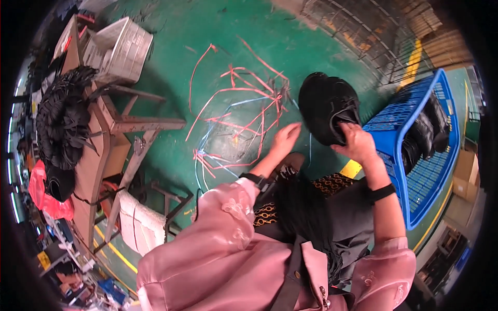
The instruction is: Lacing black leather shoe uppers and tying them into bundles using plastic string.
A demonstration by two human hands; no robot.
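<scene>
A pair of black shoes [327, 101] hangs over the floor ahead of me, one against the other, toes pointing away. My right hand [358, 144] grips them at the heel end, with its fingers in a shoe's opening and the thumb below. My left hand [284, 141] is to the left of the shoes, apart from them. Its fingers are loosely bent, and I see nothing in them. A bundle of black laces or strips [303, 212] lies across my lap.
Pink and blue straps [244, 90] lie tangled on the green floor. At right leans a blue plastic basket [403, 171] with black shoes inside. A wooden bench [148, 123] with a heap of black strips [65, 122] stands left, beside a white crate [124, 52]. Wire racks [363, 36] stand far right.
</scene>
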